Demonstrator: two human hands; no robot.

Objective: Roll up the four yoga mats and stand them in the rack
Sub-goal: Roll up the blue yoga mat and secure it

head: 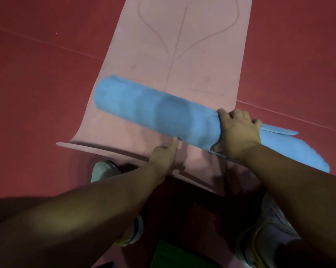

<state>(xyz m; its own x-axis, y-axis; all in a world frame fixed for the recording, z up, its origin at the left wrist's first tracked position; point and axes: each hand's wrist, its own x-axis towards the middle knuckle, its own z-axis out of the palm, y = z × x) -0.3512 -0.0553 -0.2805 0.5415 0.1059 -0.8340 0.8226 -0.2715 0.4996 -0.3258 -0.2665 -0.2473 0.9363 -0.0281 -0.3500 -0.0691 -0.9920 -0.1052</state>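
A blue yoga mat [155, 111], rolled into a thick tube, lies across the near end of a pink yoga mat [175, 49] that is spread flat on the floor. Its right end is loose, with flaps sticking out past my grip. My right hand [238, 132] is wrapped around the roll near that right end. My left hand [165, 153] rests on the pink mat just in front of the roll, fingers pointing at its underside; it is blurred. The pink mat's near edge curls up slightly.
The floor [37, 84] is dark red with thin pale lines. My two shoes [105, 169] [267, 227] stand at the pink mat's near end. A green object [175, 256] shows at the bottom edge between my feet. No rack is in view.
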